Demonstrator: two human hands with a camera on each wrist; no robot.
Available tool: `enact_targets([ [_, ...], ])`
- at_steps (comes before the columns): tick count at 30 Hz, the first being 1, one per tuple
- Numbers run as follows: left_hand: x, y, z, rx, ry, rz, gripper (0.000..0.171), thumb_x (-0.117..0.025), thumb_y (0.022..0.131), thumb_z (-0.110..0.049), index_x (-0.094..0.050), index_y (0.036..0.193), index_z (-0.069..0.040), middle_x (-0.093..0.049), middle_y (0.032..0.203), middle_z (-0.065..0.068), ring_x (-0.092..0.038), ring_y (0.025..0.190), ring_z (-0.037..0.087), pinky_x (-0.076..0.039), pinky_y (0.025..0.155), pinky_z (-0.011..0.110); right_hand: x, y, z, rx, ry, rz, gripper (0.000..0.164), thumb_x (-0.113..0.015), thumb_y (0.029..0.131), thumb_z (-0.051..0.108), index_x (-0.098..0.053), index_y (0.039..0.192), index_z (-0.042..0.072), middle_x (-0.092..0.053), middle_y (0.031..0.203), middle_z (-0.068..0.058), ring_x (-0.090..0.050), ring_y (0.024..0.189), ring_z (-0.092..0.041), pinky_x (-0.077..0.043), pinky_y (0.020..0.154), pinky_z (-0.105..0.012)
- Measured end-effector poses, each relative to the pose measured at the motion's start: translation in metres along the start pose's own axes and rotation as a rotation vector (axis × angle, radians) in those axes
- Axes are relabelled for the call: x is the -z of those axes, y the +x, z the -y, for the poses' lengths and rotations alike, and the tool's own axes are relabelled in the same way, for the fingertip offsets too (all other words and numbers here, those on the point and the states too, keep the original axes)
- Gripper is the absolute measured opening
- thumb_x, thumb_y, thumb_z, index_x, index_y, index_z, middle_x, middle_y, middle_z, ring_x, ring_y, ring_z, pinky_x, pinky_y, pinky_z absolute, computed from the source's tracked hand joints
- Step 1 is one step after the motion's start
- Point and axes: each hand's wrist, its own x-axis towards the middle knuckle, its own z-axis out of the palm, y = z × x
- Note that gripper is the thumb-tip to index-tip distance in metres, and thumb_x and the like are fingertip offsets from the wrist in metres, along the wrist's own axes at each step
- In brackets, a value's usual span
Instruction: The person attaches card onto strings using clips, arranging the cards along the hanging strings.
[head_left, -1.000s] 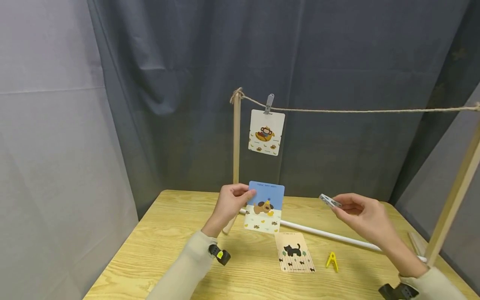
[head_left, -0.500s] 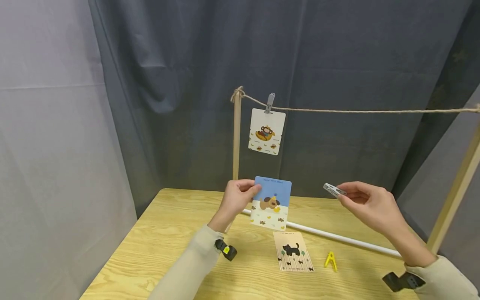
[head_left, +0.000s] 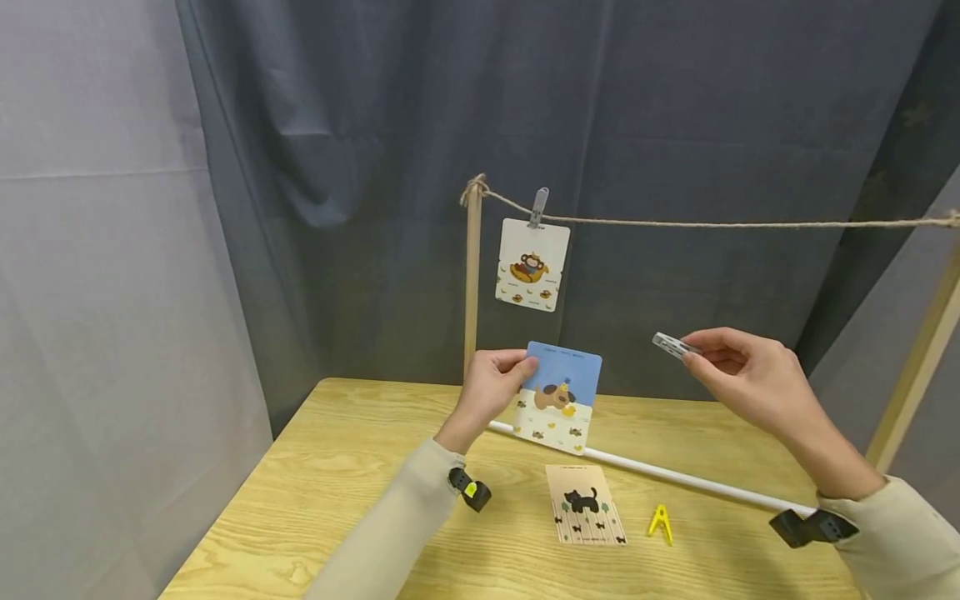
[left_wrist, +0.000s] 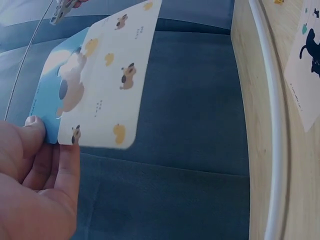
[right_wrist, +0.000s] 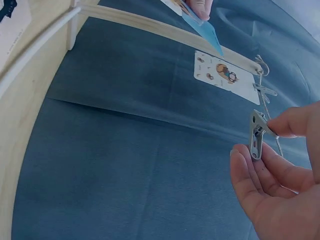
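Note:
My left hand [head_left: 491, 385] pinches a blue-and-white dog card [head_left: 557, 408] by its upper left edge, thumb on the printed face. The card is raised in front of the frame, below a hanging monkey card [head_left: 531, 279]. Off to the right, my right hand [head_left: 750, 375] holds a grey clothespin [right_wrist: 257, 135] between thumb and fingers, roughly level with the dog card's top. A second grey clothespin [head_left: 539, 207] fixes the monkey card to the twine [head_left: 720, 223]. In the left wrist view the dog card [left_wrist: 107, 80] tilts, its corner at the thumb.
A black-cat card [head_left: 585, 505] and a yellow clothespin [head_left: 660, 525] lie on the wooden table [head_left: 337, 500]. A white rod [head_left: 682, 477] crosses behind them. Wooden posts [head_left: 472, 275] hold the twine at both ends. A dark curtain [head_left: 390, 108] hangs behind.
My left hand has carried the dog card rightward and slightly up. The right hand has risen with the grey clothespin. The cat card, yellow clothespin and monkey card stay in place.

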Motion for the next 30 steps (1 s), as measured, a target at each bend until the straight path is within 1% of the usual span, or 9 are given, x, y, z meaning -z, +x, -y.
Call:
enact_targets([
  [2,-0.003,0.002,-0.003,-0.003,0.005,-0.007,0.023,-0.073,0.099,-0.022,-0.080,0.116,-0.007,-0.080,0.098,0.008,-0.068,0.076,0.004,-0.052,0.065,0.019,0.003,0.003,0.003,-0.007,-0.007,-0.004,0.026,-0.074,0.097,0.038,-0.075,0.114,0.019,-0.077,0.097,-0.002,-0.067,0.077,0.001,-0.049,0.063,-0.022],
  [6,-0.007,0.005,-0.010,-0.006,0.007,-0.019,0.022,-0.072,0.099,-0.022,-0.081,0.114,-0.008,-0.078,0.089,0.012,-0.056,0.062,0.007,-0.041,0.054,0.020,0.007,0.007,0.008,-0.008,-0.016,-0.006,0.027,-0.074,0.097,0.039,-0.074,0.115,0.019,-0.076,0.098,-0.003,-0.066,0.077,0.001,-0.049,0.063,-0.022],
  [9,-0.010,0.007,-0.012,-0.006,0.000,-0.027,0.021,-0.073,0.099,-0.021,-0.081,0.113,-0.008,-0.078,0.087,0.012,-0.054,0.060,0.008,-0.039,0.052,0.020,0.010,0.010,0.011,0.004,-0.016,-0.006,0.027,-0.073,0.097,0.038,-0.074,0.117,0.019,-0.076,0.099,-0.004,-0.066,0.078,0.002,-0.049,0.064,-0.020],
  [13,-0.013,0.011,-0.015,-0.007,-0.008,-0.035,0.021,-0.073,0.098,-0.020,-0.081,0.113,-0.007,-0.080,0.094,0.011,-0.059,0.064,0.007,-0.042,0.053,0.019,0.014,0.014,0.014,0.015,-0.014,-0.005,0.027,-0.073,0.098,0.037,-0.073,0.118,0.020,-0.077,0.101,-0.004,-0.066,0.078,0.004,-0.048,0.065,-0.019],
  [19,-0.021,0.017,-0.019,-0.040,0.004,-0.063,0.022,-0.075,0.097,-0.019,-0.080,0.113,-0.004,-0.079,0.101,0.012,-0.061,0.067,0.006,-0.045,0.057,0.019,0.019,0.022,0.015,0.005,-0.014,-0.010,0.030,-0.073,0.098,0.037,-0.073,0.121,0.019,-0.077,0.105,-0.005,-0.064,0.081,0.011,-0.047,0.066,-0.016],
  [21,-0.024,0.018,-0.021,-0.047,0.013,-0.073,0.022,-0.075,0.097,-0.019,-0.080,0.113,-0.004,-0.080,0.100,0.012,-0.060,0.064,0.005,-0.046,0.057,0.019,0.021,0.025,0.014,0.001,-0.013,-0.009,0.031,-0.073,0.098,0.037,-0.073,0.122,0.018,-0.077,0.107,-0.006,-0.062,0.081,0.013,-0.047,0.066,-0.015],
  [26,-0.029,0.022,-0.027,-0.041,0.048,-0.083,0.019,-0.076,0.097,-0.022,-0.082,0.111,-0.011,-0.080,0.095,0.003,-0.057,0.059,0.006,-0.044,0.054,0.021,0.022,0.029,0.014,-0.006,-0.034,-0.012,0.033,-0.073,0.098,0.038,-0.072,0.123,0.017,-0.077,0.109,-0.009,-0.060,0.080,0.014,-0.047,0.065,-0.017],
  [30,-0.032,0.026,-0.031,-0.043,0.059,-0.084,0.019,-0.076,0.097,-0.023,-0.082,0.112,-0.013,-0.080,0.096,0.000,-0.060,0.064,0.006,-0.048,0.060,0.021,0.023,0.032,0.015,0.006,-0.033,-0.022,0.033,-0.072,0.098,0.038,-0.073,0.122,0.016,-0.077,0.108,-0.010,-0.060,0.079,0.013,-0.047,0.064,-0.019],
])
